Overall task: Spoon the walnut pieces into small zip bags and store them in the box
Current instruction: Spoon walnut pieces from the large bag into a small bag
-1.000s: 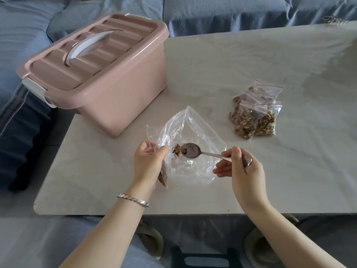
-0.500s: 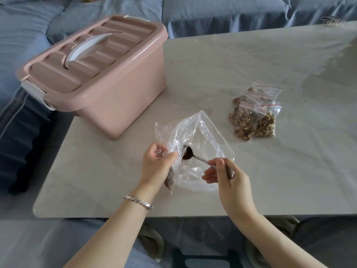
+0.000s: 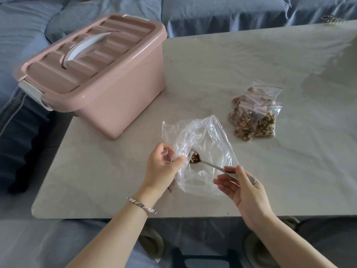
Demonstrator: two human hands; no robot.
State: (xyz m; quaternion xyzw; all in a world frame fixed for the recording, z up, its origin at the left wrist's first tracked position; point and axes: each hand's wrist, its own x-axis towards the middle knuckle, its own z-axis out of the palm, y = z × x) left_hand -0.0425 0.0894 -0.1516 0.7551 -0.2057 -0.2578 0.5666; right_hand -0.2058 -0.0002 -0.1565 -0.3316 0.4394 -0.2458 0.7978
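Observation:
A large crumpled clear plastic bag lies near the table's front edge. My left hand grips a small zip bag with a red line beside it. My right hand pinches the handle of a metal spoon, whose bowl holds walnut pieces close to my left thumb. Several filled zip bags of walnuts lie in a pile to the right. The pink storage box stands at the back left with its lid shut.
The grey marble-look table reaches to the right and back. A blue-covered sofa runs behind it and along the left. The box overhangs the table's left edge. A few crumbs lie by my left wrist.
The spoon, almost empty a second ago, dipped into the large bag and now carries walnut pieces towards the small bag. My right hand moved down and right. The view shifted slightly.

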